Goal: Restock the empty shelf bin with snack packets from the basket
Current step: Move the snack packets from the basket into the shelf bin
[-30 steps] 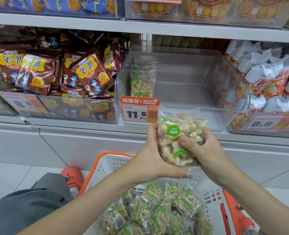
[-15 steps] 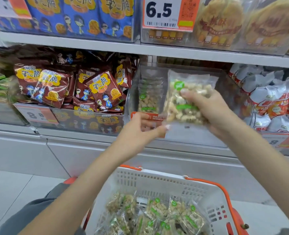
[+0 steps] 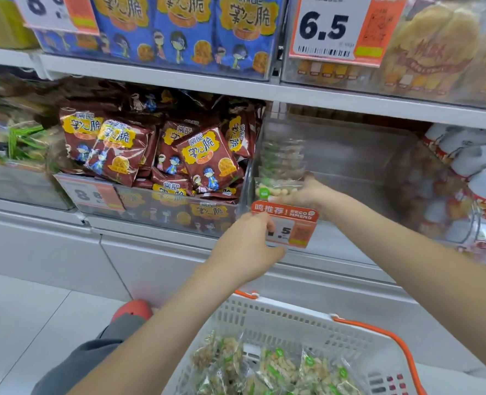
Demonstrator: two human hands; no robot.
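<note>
right hand point(image 3: 311, 195) pinching snack packet point(image 3: 277, 191) at clear bin's point(image 3: 350, 155) left front, left hand point(image 3: 244, 246) fingers curled on price tag point(image 3: 286, 225); packet liable to topple if unsupported.

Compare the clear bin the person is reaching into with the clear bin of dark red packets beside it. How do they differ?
The reached-into bin is mostly bare, with a few nut packets at its left wall; the red-packet bin is heaped full. The right hand holds a nut packet inside the first; no hand is in the second. Both are transparent with price tags in front.
</note>
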